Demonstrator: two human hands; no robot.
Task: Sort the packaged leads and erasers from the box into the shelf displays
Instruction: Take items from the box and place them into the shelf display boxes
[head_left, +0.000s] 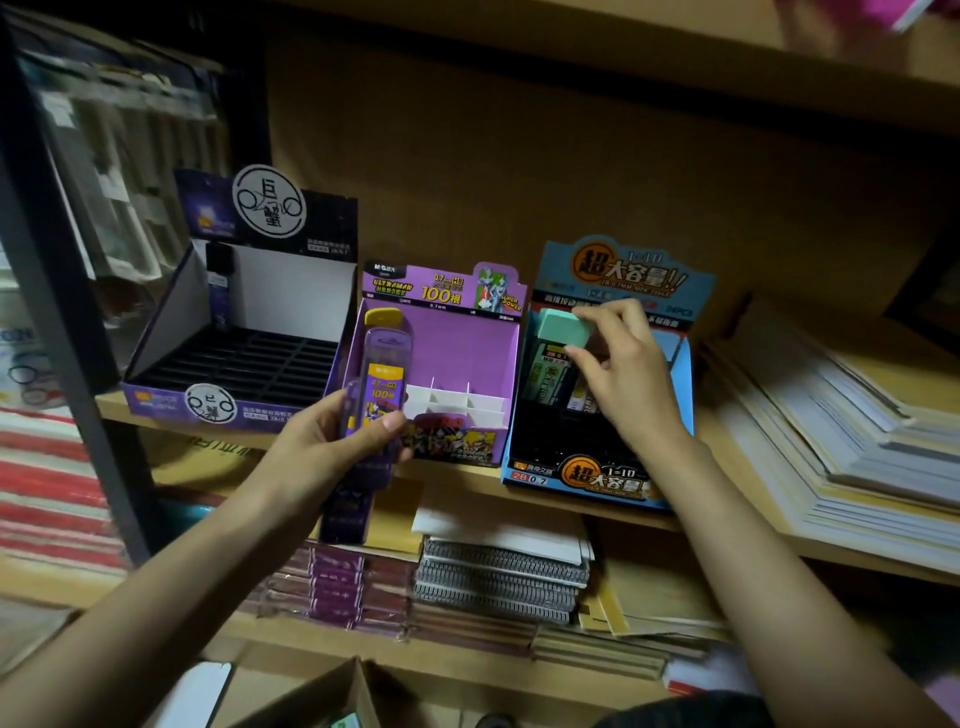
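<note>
Now you are holding one item in each hand at the shelf displays.
Your left hand (332, 441) is gripping purple lead packs (376, 384) near the purple display (498, 364); your right hand (623, 374) is pinching a green eraser (563, 326) over the blue display (680, 374).

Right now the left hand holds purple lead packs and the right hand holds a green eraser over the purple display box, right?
Not quite. In the head view, the right hand holds the green eraser over the blue display box, not the purple one. The left hand does hold purple lead packs.
</note>
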